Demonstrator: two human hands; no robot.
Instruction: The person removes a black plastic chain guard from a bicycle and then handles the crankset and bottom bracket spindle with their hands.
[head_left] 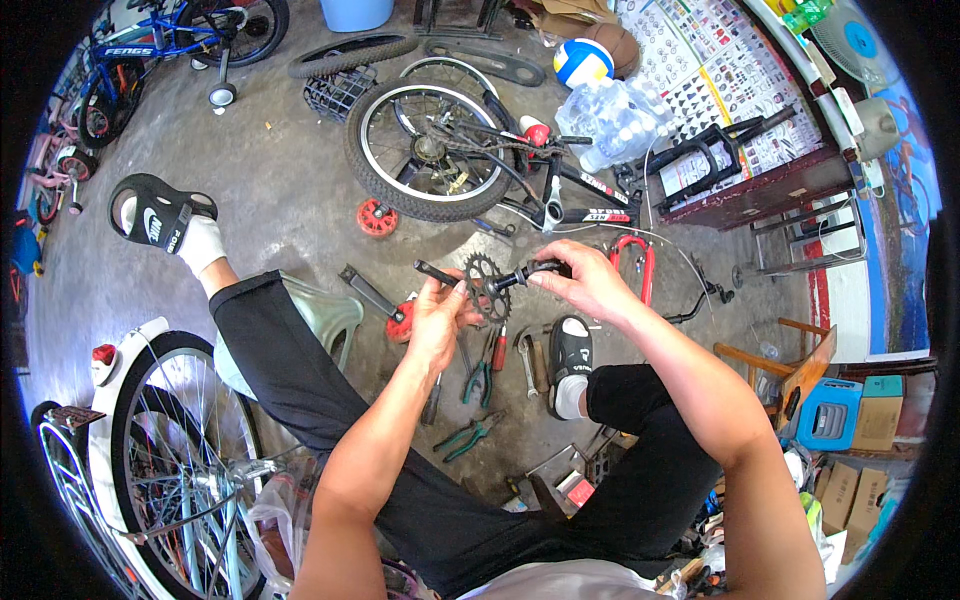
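I hold a black bicycle crankset above the concrete floor, its toothed chainring [477,268] tilted between my hands. My left hand [440,322] is closed around the crank arm side, with the arm's end sticking up past the fingers. The spindle [512,278] runs from the chainring toward my right hand [585,280], whose fingers and thumb pinch the dark curved part at its other end. Below lie teal-handled pliers [478,384], a second pair of pliers [468,436], a red-handled tool [499,350] and a wrench [526,360].
A partly dismantled bicycle with a wheel [430,150] lies ahead. Nearby are a red training wheel [377,217], a black fork [715,160] and a red curved part [632,262]. A white-fendered bicycle [180,450] stands at left; a wooden stool [800,365] is at right.
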